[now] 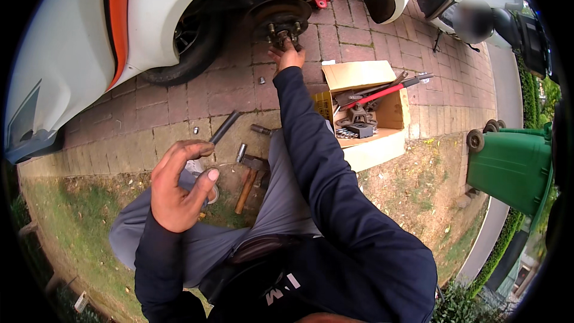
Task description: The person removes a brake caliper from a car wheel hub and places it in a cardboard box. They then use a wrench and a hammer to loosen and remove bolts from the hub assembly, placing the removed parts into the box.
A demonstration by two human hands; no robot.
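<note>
Head view: right hand (289, 57) was at the wheel hub (280, 37), between the edges of the wheel arch (173, 15); grip unclear.
Left hand (177, 188) was spread; hammer (246, 190) lay by the near edge of the paving (140, 142), presumably for reach.

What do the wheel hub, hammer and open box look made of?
Wheel hub: likely iron or steel; dull, brown, rust-like surface.
Hammer: handle probably wood, by its warm orange-brown colour; head likely steel, dark and dull.
Open box: apparently cardboard, by its matte tan walls and folded flaps.
</note>
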